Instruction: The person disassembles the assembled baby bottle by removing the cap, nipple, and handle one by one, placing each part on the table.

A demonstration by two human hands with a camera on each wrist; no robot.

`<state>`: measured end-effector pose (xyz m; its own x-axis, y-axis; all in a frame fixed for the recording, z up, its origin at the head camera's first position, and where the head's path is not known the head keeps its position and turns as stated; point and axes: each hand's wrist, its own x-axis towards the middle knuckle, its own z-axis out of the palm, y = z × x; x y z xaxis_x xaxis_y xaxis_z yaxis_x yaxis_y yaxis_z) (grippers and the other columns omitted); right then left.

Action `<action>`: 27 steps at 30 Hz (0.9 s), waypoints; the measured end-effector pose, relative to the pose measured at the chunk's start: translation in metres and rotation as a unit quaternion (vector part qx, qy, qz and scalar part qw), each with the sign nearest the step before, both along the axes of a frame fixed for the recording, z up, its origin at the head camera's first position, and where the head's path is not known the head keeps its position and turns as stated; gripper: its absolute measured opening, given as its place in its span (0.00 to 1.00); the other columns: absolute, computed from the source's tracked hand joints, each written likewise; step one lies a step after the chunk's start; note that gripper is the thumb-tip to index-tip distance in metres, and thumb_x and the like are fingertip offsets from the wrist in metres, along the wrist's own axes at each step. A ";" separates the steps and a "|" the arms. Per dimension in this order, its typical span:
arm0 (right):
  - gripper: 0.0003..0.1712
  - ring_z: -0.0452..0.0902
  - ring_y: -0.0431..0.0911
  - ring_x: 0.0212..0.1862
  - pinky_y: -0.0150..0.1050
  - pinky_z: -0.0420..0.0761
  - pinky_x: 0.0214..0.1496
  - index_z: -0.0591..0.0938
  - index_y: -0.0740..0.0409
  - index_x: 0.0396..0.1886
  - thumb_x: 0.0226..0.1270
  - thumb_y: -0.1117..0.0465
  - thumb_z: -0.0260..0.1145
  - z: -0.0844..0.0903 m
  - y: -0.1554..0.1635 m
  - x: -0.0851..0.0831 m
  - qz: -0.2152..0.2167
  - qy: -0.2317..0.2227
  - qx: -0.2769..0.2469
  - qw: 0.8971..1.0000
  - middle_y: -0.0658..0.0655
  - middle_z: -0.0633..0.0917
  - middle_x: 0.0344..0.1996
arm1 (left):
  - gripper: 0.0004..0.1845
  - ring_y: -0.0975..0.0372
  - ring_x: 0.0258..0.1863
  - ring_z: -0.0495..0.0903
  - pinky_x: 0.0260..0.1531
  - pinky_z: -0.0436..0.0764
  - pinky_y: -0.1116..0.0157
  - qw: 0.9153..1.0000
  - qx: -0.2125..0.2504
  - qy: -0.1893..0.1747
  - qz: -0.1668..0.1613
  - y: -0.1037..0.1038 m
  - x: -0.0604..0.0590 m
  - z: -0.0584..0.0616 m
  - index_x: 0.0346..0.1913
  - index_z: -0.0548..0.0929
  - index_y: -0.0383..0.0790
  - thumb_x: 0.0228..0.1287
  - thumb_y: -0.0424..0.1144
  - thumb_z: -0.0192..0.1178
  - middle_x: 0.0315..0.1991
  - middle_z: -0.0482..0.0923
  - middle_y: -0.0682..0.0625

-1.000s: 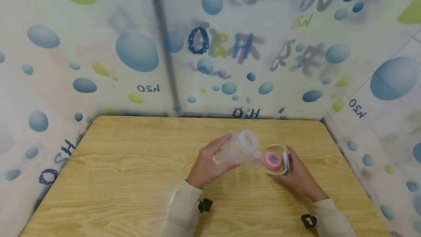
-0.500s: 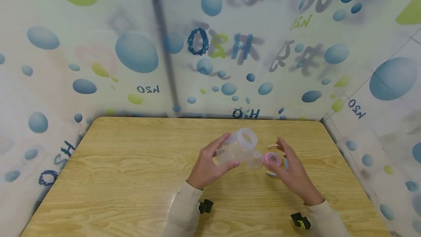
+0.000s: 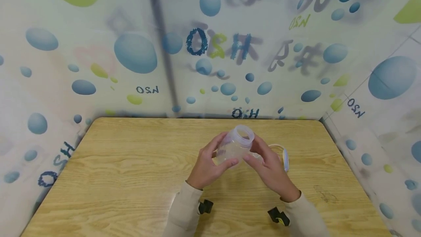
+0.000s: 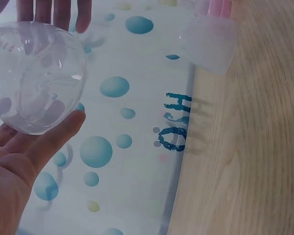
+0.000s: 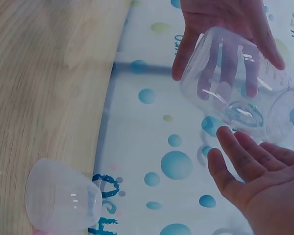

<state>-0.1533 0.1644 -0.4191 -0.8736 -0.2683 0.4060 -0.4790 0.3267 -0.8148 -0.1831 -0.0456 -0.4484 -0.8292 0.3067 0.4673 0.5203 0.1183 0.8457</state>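
Note:
A clear baby bottle (image 3: pixel 231 147) without a top is held tilted above the table, its open mouth toward the upper right. My left hand (image 3: pixel 208 167) grips it from the left, fingers behind and thumb in front; the bottle (image 5: pixel 230 83) shows these fingers through its wall. My right hand (image 3: pixel 268 167) is at the bottle's right side near the neck, its fingers (image 5: pixel 240 161) extended and loosely spread right by the wall. Behind the right hand, a translucent dome cap (image 4: pixel 208 44) stands on the table, with a pink ring (image 4: pixel 219 7) beside it.
A pale blue-white bottle handle (image 3: pixel 285 160) lies on the table right of my right hand, partly hidden by it. The wooden table (image 3: pixel 131 178) meets a wall covering (image 3: pixel 184 79) printed with blue and green drops at its back edge.
My right hand has moved left from the handle, past the pink ring, to the bottle. The left hand still holds the bottle, with its mouth slightly higher. Cap and ring are now mostly hidden.

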 end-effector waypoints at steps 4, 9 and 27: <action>0.39 0.76 0.48 0.61 0.49 0.79 0.58 0.62 0.43 0.77 0.71 0.69 0.63 -0.001 -0.005 -0.001 -0.021 -0.001 0.005 1.000 0.52 0.76 0.65 | 0.39 0.59 0.58 0.78 0.52 0.81 0.52 1.000 -0.006 -0.003 -0.006 0.000 -0.002 -0.001 0.72 0.67 0.47 0.59 0.40 0.73 0.63 0.76 0.52; 0.38 0.75 0.49 0.64 0.56 0.78 0.58 0.62 0.45 0.77 0.71 0.68 0.64 -0.005 -0.006 -0.003 -0.025 -0.001 0.008 1.000 0.54 0.76 0.66 | 0.39 0.60 0.63 0.74 0.62 0.73 0.46 1.000 -0.019 -0.011 -0.009 0.001 -0.004 -0.004 0.73 0.67 0.48 0.60 0.43 0.72 0.65 0.74 0.53; 0.39 0.75 0.53 0.63 0.59 0.76 0.58 0.64 0.55 0.76 0.70 0.55 0.68 -0.035 -0.008 -0.014 -0.044 -0.025 0.088 0.995 0.60 0.75 0.66 | 0.38 0.58 0.64 0.74 0.64 0.71 0.49 0.992 -0.114 -0.049 0.020 -0.002 -0.013 -0.027 0.69 0.73 0.40 0.57 0.45 0.75 0.64 0.76 0.48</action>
